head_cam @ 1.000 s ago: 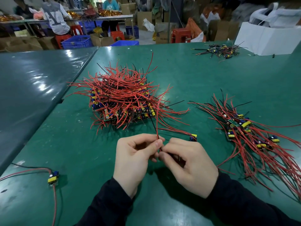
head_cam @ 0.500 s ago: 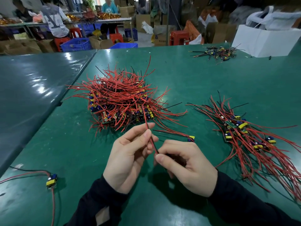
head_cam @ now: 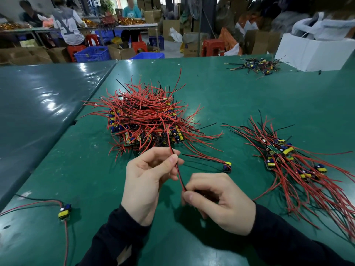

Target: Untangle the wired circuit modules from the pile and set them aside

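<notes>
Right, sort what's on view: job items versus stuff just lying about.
Job: tangled pile; sorted pile; red wire held by left hand and right hand.
Lying about: white box; far small bundle; blue crate.

Hands (head_cam: 149, 181) now apart, wire (head_cam: 177, 169) taut btwn.

On a green table (head_cam: 221, 96), the left hand (head_cam: 148, 181) and right hand (head_cam: 221, 202) each pinch a red wire (head_cam: 177, 169) that runs up to the tangled pile (head_cam: 146, 120). A sorted bundle (head_cam: 292, 162) lies to the right, one module (head_cam: 227, 167) between them, another module (head_cam: 65, 211) far left
</notes>
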